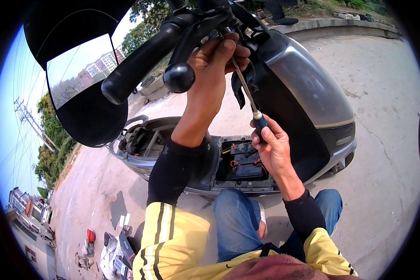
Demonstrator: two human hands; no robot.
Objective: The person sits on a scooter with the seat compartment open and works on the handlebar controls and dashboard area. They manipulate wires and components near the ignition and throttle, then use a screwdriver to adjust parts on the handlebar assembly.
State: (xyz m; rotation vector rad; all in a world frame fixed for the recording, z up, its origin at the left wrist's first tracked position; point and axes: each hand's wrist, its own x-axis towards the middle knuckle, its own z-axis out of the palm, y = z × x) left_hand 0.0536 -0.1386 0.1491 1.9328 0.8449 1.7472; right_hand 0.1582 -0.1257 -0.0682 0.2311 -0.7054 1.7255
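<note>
My right hand (273, 144) is closed round the dark blue handle of a screwdriver (259, 122). Its long metal shaft slants up and left to the underside of the handlebar (198, 18). There my left hand (214, 58) is raised, thumb and fingers curled together about the shaft's upper end. The tip, and whatever it touches, is hidden behind these fingers. Just left of that hand are the ball-ended black brake lever (178, 77) and the ribbed handlebar grip (130, 70). Both belong to a grey and black electric scooter (312, 84).
Below my arms, the scooter's open floor compartment (219, 184) holds batteries (247, 170) with orange-red leads. An uncovered seat frame (149, 140) lies to the left. A mirror (81, 70) juts out at upper left. Bags and boxes (114, 254) sit on the concrete at lower left.
</note>
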